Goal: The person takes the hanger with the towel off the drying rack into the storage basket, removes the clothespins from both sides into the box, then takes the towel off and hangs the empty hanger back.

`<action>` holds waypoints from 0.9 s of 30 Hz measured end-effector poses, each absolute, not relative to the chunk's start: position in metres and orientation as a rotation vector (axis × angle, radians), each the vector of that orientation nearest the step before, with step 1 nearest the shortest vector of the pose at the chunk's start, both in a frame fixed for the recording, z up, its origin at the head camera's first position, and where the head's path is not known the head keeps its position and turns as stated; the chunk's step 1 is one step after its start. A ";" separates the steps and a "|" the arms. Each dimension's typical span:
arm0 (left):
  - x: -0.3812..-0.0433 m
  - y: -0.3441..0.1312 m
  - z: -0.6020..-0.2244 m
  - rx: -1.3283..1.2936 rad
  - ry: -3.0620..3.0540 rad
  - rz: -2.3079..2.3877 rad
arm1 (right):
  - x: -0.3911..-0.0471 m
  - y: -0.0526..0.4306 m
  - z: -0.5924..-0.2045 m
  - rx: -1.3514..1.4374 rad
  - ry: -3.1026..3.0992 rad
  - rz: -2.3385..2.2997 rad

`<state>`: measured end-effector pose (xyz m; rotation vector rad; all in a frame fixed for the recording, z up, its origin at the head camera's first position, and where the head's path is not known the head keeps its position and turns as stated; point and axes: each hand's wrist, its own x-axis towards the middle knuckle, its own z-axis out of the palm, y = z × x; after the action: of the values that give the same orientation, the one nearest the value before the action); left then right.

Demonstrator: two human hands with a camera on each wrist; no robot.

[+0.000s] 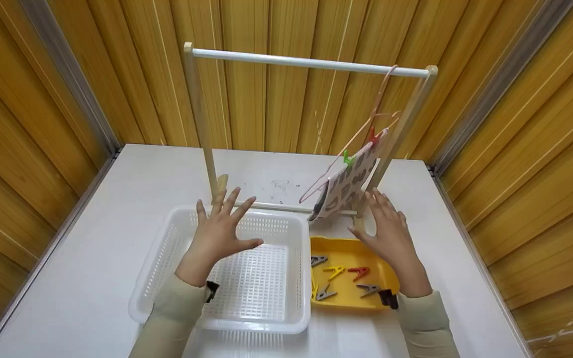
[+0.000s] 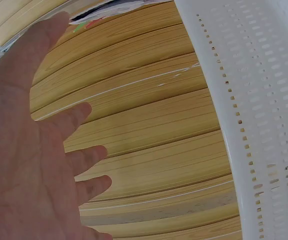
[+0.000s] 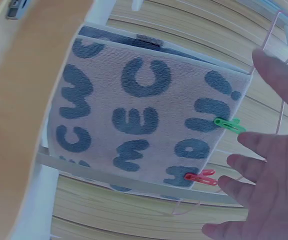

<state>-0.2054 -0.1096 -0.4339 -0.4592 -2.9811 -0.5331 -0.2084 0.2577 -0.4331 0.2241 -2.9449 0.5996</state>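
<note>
My left hand [image 1: 219,236] is held over the white plastic basket [image 1: 261,325], fingers spread and nothing in it. On the other side my right hand [image 1: 391,238], also spread and bare, hovers above the yellow tray [image 1: 346,286] beside the rack's right post. A pink hanger [image 1: 378,102] hooks over the rail of the drying rack [image 1: 306,61], near its right end. On it hangs a pale towel [image 3: 141,102] with dark lettering. A green clothespin [image 3: 227,125] and a red clothespin [image 3: 200,177] clip the towel to the hanger.
Several loose clothespins lie in the yellow tray, among them a yellow clothespin [image 1: 334,271] and a red clothespin [image 1: 359,273]. Tray and basket stand side by side on the white table [image 1: 92,238], in front of the rack. Wood-patterned walls [image 1: 291,99] enclose the table.
</note>
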 end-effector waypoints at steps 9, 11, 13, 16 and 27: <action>-0.207 -0.103 -0.423 -0.543 -2.781 -0.564 | -0.210 0.253 -0.408 0.194 -2.805 0.766; -0.207 -0.102 -0.421 -0.563 -2.720 -0.545 | -0.212 0.251 -0.403 0.183 -2.794 0.807; -0.208 -0.100 -0.418 -0.585 -2.657 -0.536 | -0.215 0.249 -0.398 0.177 -2.757 0.833; -0.210 -0.098 -0.415 -0.617 -2.570 -0.542 | -0.220 0.246 -0.391 0.177 -2.673 0.857; -0.222 -0.080 -0.402 -0.662 -2.423 -0.642 | -0.255 0.240 -0.360 0.133 -2.468 1.383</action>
<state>-0.2221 -0.0797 -0.4022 -0.6616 -2.4233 -0.6421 -0.2554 0.2403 -0.3600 0.1329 -2.4680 1.3826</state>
